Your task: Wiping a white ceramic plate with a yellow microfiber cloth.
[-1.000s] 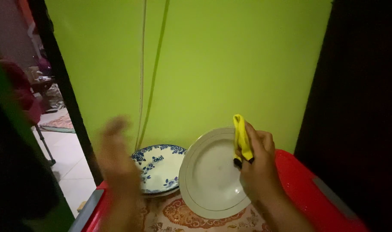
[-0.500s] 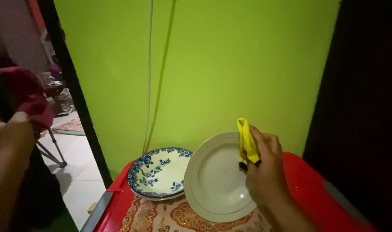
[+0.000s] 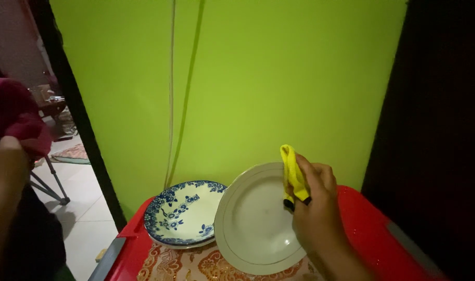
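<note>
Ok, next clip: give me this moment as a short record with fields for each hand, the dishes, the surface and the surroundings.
right hand: right hand grips a folded yellow cloth against the rim of a tilted white plate
left hand: left hand raised at the left edge, at dark red fabric; grip unclear
other dish: blue floral plate beside the white one, partly under its edge
surface: red table with a patterned mat
surroundings: bright green wall, doorway on the left

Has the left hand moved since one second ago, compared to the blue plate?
Yes. The left hand was close beside the blue plate; it is now far off to the left, up near a dark red cloth.
</note>
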